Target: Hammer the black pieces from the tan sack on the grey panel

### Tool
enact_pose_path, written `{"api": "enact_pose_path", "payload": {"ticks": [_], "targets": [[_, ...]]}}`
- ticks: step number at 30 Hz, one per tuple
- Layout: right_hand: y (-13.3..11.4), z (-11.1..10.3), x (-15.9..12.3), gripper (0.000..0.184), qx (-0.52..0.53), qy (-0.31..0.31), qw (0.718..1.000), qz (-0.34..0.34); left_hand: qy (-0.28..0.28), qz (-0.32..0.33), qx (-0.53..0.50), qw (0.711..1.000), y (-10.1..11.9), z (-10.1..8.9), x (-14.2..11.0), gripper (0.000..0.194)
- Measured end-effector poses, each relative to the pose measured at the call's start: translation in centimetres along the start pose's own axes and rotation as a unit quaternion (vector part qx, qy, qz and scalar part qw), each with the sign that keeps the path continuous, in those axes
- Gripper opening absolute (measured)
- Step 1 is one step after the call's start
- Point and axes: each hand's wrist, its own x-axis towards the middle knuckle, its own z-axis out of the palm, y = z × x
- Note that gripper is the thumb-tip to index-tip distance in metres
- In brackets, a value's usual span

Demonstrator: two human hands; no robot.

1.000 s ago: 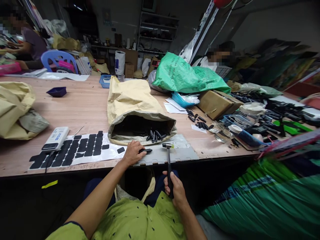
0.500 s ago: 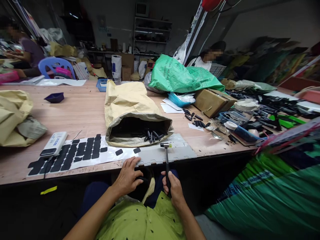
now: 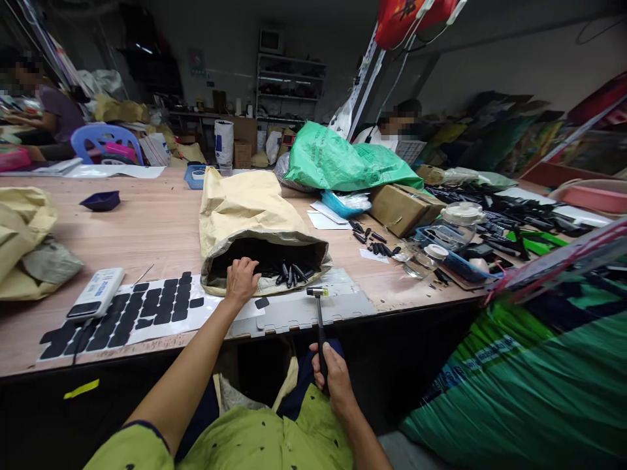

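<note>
Dim grey wall (image 3: 225,55) behind metal shelving (image 3: 290,78) and a blue plastic chair (image 3: 84,138).

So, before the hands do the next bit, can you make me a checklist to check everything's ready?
1. Hammer gripped: ok, the right hand holds its handle.
2. Left hand away from the hammer's head: ok, it's at the bag's mouth.
3. Bag open: ok, its mouth gapes toward the person.
4. Black pieces easy to see: ok, a cluster shows at the mouth.
5. Left hand holding a piece: cannot tell.
6. Every black patch in rows: not ok, this one lies apart.
</note>
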Motion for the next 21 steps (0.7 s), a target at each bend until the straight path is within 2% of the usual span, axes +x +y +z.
{"api": "enact_pose_path", "payload": {"ticks": [4,8,13,17,21], "targets": [[-0.1,0.1,0.0,0.061,0.0,0.002,1.0,0.005,-0.051,-0.006,0.037,0.998,-0.6,0.6,1.5,0.024],[-0.1,0.2,0.0,0.061,0.002,0.0,1.0,0.006,-0.057,-0.011,0.048,0.997,-1.0,0.7,1.2,0.018],[-0.2,0.2,-0.1,0.059,0.002,-0.001,1.0,0.002,0.012,0.024,-0.017,0.999,0.2,0.4,-1.7,0.02],[-0.3,0.3,-0.2,0.058,0.003,0.0,1.0,0.0,-0.048,0.091,-0.082,0.991,2.1,1.6,-4.7,0.018],[-0.4,0.3,-0.3,0.059,-0.002,0.001,1.0,0.0,-0.071,0.056,-0.121,0.988,2.7,3.0,-5.9,0.019]]}}
